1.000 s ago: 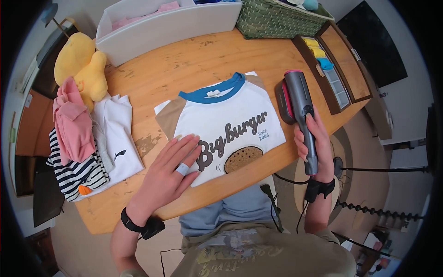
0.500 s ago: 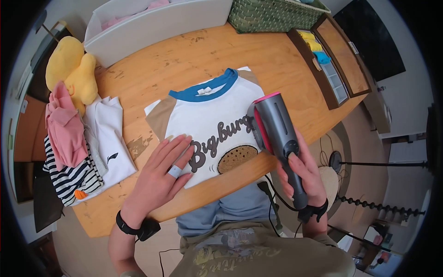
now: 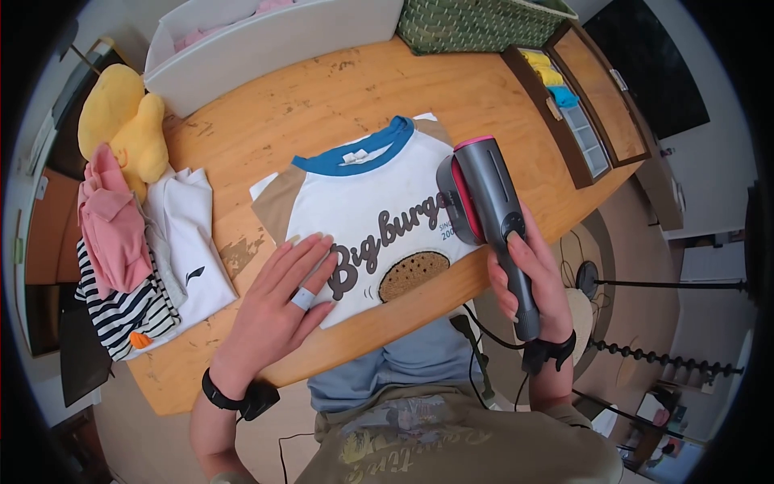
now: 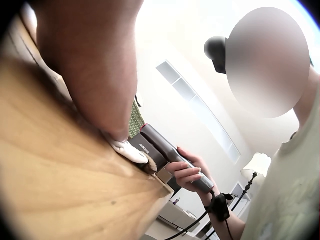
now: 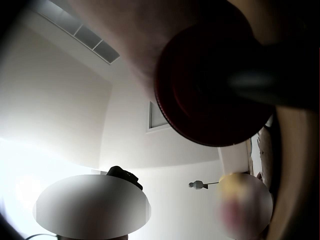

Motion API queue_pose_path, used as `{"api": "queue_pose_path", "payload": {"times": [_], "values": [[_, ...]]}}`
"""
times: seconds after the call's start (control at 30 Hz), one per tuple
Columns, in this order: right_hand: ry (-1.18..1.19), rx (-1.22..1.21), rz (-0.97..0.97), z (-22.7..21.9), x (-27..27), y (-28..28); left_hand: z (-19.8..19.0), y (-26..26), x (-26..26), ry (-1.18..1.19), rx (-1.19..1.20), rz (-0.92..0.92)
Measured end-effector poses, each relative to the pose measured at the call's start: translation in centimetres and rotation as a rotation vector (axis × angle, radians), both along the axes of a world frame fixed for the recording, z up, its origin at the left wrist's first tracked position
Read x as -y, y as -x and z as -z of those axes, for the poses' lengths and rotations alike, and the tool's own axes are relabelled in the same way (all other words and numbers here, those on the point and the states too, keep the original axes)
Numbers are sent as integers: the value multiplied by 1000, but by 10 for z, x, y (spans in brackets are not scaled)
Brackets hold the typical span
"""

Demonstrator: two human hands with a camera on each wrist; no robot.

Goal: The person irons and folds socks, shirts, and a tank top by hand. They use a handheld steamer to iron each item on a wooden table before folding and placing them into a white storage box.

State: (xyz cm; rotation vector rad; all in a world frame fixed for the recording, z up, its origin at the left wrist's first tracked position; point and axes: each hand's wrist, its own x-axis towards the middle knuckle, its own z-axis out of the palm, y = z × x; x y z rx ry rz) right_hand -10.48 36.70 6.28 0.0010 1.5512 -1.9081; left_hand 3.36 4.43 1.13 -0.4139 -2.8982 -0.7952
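A folded white T-shirt (image 3: pixel 407 177) with a blue collar, tan sleeves and "Big burger" lettering lies on the wooden table. My left hand (image 3: pixel 278 310) rests flat on its lower left part, fingers straight. With curled fingers, my right hand (image 3: pixel 538 282) grips the handle of a grey and pink handheld garment steamer (image 3: pixel 488 189). The steamer's head overlaps the right side of the shirt in the head view, covering the end of the lettering. From the left wrist view, the steamer (image 4: pixel 167 145) shows side-on beside the table edge. The round handle end (image 5: pixel 185 95) fills much of the right wrist view.
On the left, folded clothes (image 3: pixel 193 234) lie beside a yellow plush toy (image 3: pixel 121 113). A white bin (image 3: pixel 266 56) and a green woven basket (image 3: pixel 476 28) line the back. An open compartment box (image 3: pixel 576 129) stands at the right. The steamer's cord (image 3: pixel 492 335) hangs over the front edge.
My right hand has brought the steamer left from beside the shirt to over its right side, then slightly away from my body. My left hand stays on the shirt.
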Motion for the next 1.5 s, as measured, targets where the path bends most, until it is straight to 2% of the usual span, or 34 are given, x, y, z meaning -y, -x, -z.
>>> {"api": "queue_pose_path", "payload": {"times": [0.2,0.53,0.57,0.83,1.0,1.1,1.27,1.4,1.5], "values": [[-60,-122,8,2,19,11,-4,1,-2,7,-23,-15],[30,-71,21,9,23,49,1,0,2,-33,-24,13],[-15,-81,44,9,25,50,0,0,2,-38,-24,13],[111,-116,86,21,20,62,-1,0,5,-48,-50,18],[96,-140,88,22,16,66,-4,-1,6,-18,-101,-15],[42,-159,109,17,19,75,-6,-2,6,36,-255,-197],[13,-157,92,14,15,101,2,-9,11,-94,-255,-476],[-10,-202,84,17,12,126,3,-10,11,-152,-147,-522],[-29,-214,38,13,11,136,13,-9,11,-64,-124,-550]]}}
